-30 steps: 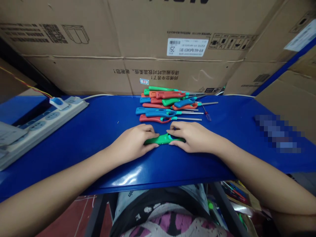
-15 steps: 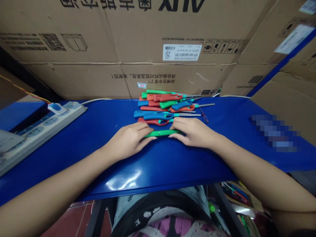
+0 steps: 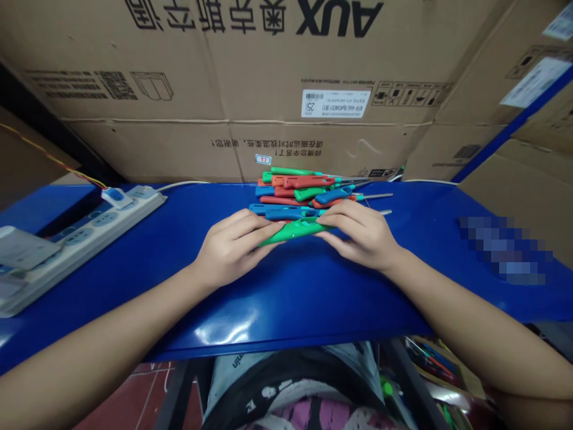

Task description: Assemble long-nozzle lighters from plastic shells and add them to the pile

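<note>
A green long-necked gas lighter is held level between my two hands, over the blue tabletop. My left hand is closed round its left end, thumb below and fingers above. At the other end, my right hand pinches it between thumb and fingers, hiding that end. Just behind my hands lies a pile of similar lighters, among them a blue lighter, a red-orange lighter and a green lighter, their metal tubes mostly pointing right.
A white power strip with plugs runs along the left. Behind the pile stands a large cardboard box. A blurred-out object lies at the right of the blue table. Below right, an open box holds more lighters.
The green lighter has rolled between my hands, so its broader side and trigger area now show. My right hand has moved slightly right and covers part of the pile. The view has shifted slightly.
</note>
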Motion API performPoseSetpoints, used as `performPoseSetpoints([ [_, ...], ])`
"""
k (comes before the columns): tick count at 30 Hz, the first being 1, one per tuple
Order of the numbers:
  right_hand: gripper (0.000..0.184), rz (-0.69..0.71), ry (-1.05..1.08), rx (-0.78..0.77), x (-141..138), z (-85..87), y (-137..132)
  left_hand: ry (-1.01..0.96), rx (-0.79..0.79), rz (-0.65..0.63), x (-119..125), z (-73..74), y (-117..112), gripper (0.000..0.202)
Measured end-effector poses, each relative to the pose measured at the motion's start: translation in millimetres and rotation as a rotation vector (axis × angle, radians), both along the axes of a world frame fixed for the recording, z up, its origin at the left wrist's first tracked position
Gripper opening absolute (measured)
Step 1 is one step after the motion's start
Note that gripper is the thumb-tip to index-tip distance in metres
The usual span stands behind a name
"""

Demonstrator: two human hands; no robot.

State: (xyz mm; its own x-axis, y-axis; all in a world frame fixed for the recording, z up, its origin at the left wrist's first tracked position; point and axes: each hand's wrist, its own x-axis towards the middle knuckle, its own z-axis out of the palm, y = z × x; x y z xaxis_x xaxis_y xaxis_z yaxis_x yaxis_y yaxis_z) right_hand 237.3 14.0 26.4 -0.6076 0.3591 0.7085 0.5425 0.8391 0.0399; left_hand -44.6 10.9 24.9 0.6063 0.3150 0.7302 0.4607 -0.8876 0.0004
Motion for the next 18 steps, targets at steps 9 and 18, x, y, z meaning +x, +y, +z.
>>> performPoseSetpoints([
  [9, 0.012, 0.064, 0.013, 0.06, -0.3, -1.9, -2.2, -0.126, 0.004, -0.043, 3.1, 0.1, -6.8, 0.063],
  [18, 0.016, 0.08, 0.008, -0.005, -4.8, -5.5, -7.6, -0.072, -0.053, -0.042, 4.5, -2.7, -8.2, 0.051],
])
